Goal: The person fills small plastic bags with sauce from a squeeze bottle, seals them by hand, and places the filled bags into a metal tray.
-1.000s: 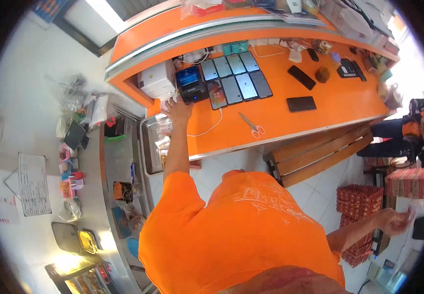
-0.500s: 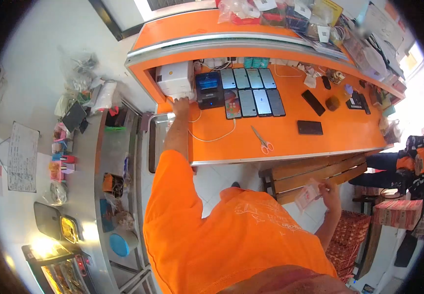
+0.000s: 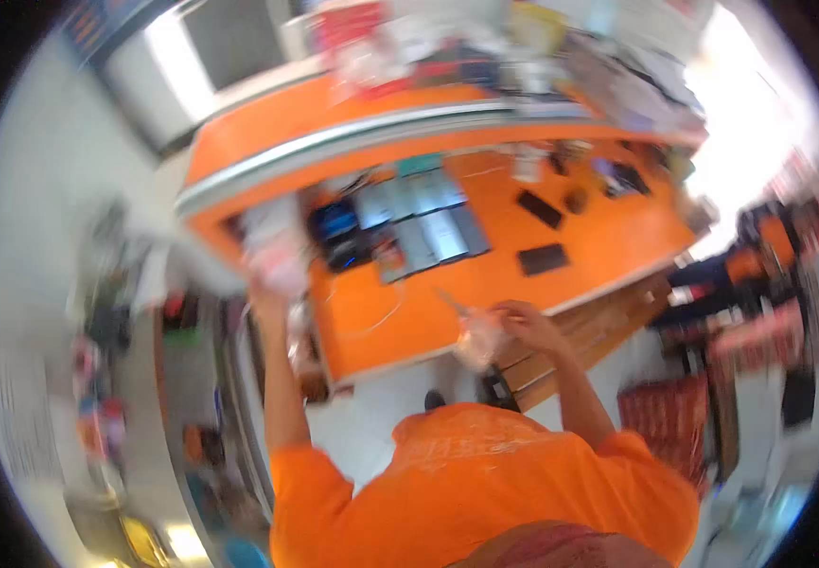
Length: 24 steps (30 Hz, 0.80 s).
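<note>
The right hand [image 3: 527, 327] pinches a packet [image 3: 480, 344] hanging left of its fingertips; by the left hand [image 3: 263, 290], its grip too blurred to tell, is a pinkish bundle [image 3: 282, 269].

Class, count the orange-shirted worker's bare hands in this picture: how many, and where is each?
2. The left hand is near the left end of the orange counter, by a blurred pinkish bundle; the right hand, at the front edge, holds a translucent packet. Neither is hidden.
</note>
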Tool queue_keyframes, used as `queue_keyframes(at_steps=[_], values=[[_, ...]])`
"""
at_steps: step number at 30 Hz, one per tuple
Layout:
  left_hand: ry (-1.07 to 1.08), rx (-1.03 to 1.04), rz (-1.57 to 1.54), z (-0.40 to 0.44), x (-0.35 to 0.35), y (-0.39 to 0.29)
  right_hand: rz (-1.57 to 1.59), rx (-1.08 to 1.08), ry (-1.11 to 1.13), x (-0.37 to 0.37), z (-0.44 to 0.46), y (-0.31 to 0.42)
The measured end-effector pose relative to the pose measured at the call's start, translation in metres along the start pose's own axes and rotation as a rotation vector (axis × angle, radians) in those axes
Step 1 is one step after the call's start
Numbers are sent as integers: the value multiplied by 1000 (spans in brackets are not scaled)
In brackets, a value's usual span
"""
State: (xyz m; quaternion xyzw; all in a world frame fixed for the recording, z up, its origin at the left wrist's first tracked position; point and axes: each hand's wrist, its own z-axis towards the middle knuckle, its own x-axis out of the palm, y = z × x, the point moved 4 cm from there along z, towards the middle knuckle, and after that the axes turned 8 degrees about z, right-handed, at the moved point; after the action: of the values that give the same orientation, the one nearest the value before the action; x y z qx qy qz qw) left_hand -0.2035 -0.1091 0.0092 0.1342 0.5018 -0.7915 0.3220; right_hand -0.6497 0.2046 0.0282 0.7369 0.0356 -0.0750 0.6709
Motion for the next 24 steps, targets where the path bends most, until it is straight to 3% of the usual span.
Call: queue_keyframes(at_steps=[1, 2, 3, 5, 6, 9, 12, 15, 16, 17, 19, 22, 24], values=[[95, -127, -401, -18, 2, -6, 92, 118, -83, 13, 3, 18], [140, -293, -791, -39, 3, -13, 26, 42, -192, 6, 14, 6], [207, -400, -877, -66, 7, -16, -42, -28, -276, -4, 26, -7], [320, -591, -1122, -122, 14, -36, 260, -150, -494, -22, 26, -1], [227, -604, -1119, -151, 37, -10, 406, -217, -584, -31, 25, 3], [680, -659, -1202, -242, 75, -6, 383, -444, -942, -69, -9, 37], [772, -1156, -1417, -274, 68, -105, 366, -473, -992, -98, -49, 55], [994, -1055, -1171, -263, 103, -145, 190, -151, -846, -103, -85, 40], [1011, -1035, -1335, -260, 117, -156, -32, -80, -812, -99, -99, 16], [1092, -923, -1261, -256, 130, -161, -254, 18, -769, -98, -110, -19], [1257, -921, -1325, -250, 170, -168, -580, 267, -591, -91, -130, -81], [1573, -742, -1331, -255, 180, -235, -601, 491, -707, -81, -194, -181], [1743, -786, -1389, -275, 199, -249, -479, 357, -490, -71, -237, -287]])
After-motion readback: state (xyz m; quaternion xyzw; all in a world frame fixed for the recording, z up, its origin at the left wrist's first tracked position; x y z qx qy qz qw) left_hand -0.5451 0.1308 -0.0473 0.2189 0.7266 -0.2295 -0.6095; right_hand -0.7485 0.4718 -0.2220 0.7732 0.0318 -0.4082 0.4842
